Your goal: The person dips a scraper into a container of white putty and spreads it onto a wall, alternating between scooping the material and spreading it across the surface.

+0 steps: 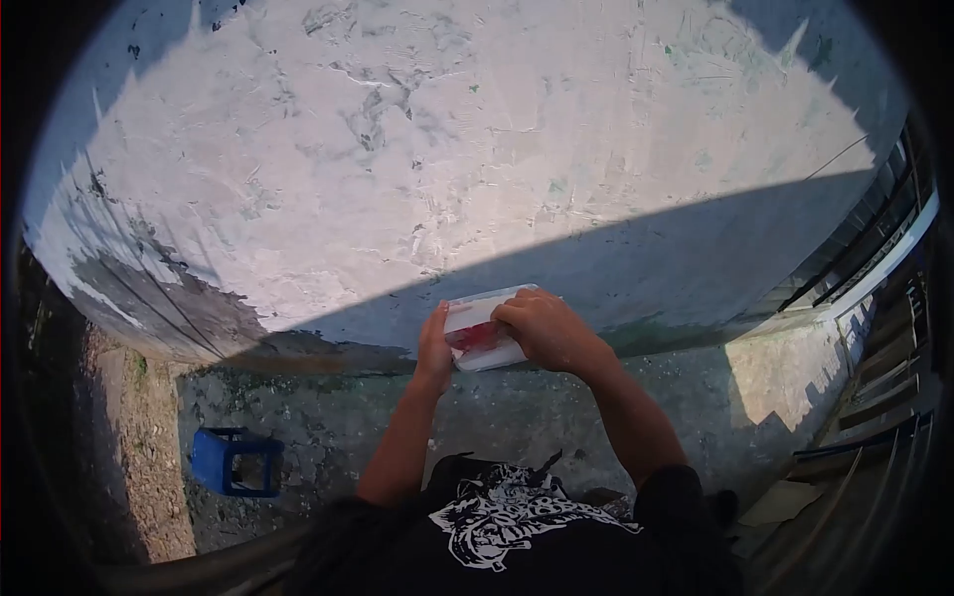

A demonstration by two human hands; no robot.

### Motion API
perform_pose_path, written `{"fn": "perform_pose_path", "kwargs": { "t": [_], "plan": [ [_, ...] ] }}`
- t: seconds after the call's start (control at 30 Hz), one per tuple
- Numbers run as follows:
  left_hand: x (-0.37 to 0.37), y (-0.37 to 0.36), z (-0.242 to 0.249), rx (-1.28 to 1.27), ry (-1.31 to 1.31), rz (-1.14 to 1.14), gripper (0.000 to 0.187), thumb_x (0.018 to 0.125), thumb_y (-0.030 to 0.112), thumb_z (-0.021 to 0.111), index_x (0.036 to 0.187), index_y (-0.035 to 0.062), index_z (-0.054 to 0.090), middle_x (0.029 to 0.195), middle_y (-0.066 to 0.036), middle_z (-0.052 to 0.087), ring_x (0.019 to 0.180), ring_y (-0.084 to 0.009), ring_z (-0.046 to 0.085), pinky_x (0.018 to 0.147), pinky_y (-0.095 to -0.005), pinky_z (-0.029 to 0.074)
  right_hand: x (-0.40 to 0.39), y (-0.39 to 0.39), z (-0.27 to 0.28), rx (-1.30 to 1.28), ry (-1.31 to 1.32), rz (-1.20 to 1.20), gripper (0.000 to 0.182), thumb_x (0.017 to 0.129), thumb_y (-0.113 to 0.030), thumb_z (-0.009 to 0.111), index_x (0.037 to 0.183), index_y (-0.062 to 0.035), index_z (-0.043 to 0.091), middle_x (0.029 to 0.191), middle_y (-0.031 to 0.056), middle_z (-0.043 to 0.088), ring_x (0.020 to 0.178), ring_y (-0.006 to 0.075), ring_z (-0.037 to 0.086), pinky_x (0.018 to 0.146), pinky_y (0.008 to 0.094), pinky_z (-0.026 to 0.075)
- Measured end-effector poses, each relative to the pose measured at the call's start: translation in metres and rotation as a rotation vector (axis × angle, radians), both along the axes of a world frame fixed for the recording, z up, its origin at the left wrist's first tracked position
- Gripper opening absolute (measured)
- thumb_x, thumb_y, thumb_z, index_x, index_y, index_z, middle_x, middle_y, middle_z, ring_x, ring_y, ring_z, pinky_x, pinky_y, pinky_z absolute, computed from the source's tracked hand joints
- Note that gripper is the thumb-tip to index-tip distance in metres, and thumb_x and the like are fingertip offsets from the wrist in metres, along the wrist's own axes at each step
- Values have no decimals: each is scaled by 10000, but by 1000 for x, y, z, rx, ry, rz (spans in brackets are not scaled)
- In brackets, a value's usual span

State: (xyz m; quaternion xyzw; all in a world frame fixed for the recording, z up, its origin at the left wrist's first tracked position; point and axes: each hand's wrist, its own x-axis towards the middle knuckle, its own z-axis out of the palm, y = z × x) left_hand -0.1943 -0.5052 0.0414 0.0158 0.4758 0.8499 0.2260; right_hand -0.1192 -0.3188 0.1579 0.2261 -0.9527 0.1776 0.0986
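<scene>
Low in front of the wall, my left hand (pixel 434 347) grips the left end of a shallow white rectangular tub (pixel 487 364), fingers along its edge. A red patch (pixel 476 338) shows across the middle of the tub, with smears of white around it. My right hand (pixel 544 326) is closed over the tub's right part, knuckles up and fingers curled inward. I cannot tell what the right fingers hold, as the back of the hand hides it.
A rough wall (pixel 517 129) with patchy white coating rises ahead, its lower part in shadow. A blue plastic stool (pixel 238 463) lies on the concrete floor (pixel 328 417) at left. Slatted boards (pixel 884 382) line the right side.
</scene>
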Motion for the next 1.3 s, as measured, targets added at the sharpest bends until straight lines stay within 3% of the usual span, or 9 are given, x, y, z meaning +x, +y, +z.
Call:
{"fn": "perform_pose_path", "kwargs": {
  "t": [0.33,0.5,0.6,0.67,0.8,0.9,0.97,1.07,1.3],
  "plan": [
    [-25,-152,5,11,-14,176,487,1100,378,323,1291,3,569,1207,-132,647,1108,-223,639,986,-380,494,-55,-134,11,-58,77,88,150,828,-40,634,974,-49,666,977,121,692,1014,327,643,900,448,493],
    [-29,-202,12,-13,-19,309,483,1098,382,349,1283,-5,572,1209,-140,646,1109,-219,631,979,-374,491,-86,-187,22,119,-162,293,185,840,-40,639,1020,-52,682,990,142,695,1021,352,651,886,467,501],
    [-35,-227,16,36,31,362,488,1095,382,369,1275,-24,572,1201,-149,649,1096,-216,638,958,-368,501,-109,-206,32,-84,-254,316,201,866,-29,620,1057,-39,681,964,167,702,982,383,652,876,488,501],
    [-37,-244,23,53,57,372,494,1095,382,369,1279,-31,568,1202,-152,648,1103,-217,637,961,-368,502,-133,-213,32,-130,-248,382,200,922,-25,602,1112,-19,666,907,169,709,876,322,700,805,442,542],
    [-50,-282,35,9,37,418,509,1097,370,356,1300,-49,559,1194,-161,651,1089,-224,650,954,-365,509,-161,-237,32,-643,-457,299,173,983,-25,594,1146,-1,648,854,126,701,714,139,709,647,307,563],
    [-63,-304,36,11,42,426,504,1098,366,346,1289,-43,568,1180,-158,657,1074,-224,657,950,-366,512,-176,-256,30,-613,-431,284,181,974,-52,600,1144,-21,656,885,154,711,782,218,717,714,366,564],
    [-83,-320,27,13,66,424,504,1097,367,339,1284,-38,572,1177,-157,660,1081,-227,657,945,-367,516,-190,-276,24,-285,-120,401,220,948,-68,591,1152,-50,670,930,193,714,884,325,698,791,433,541],
    [-112,-339,13,77,78,389,501,1101,368,334,1286,-33,570,1189,-154,657,1086,-225,653,951,-372,514,-199,-311,29,-67,-137,298,274,902,-80,588,1160,-82,684,973,227,705,973,398,653,838,481,505],
    [-157,-372,12,11,63,248,487,1094,355,283,1343,18,532,1249,-142,624,1154,-249,613,1009,-403,499,-257,-331,13,-139,-244,391,288,831,-29,625,1116,-36,659,867,203,694,867,407,663,756,475,500]
  ]
}}
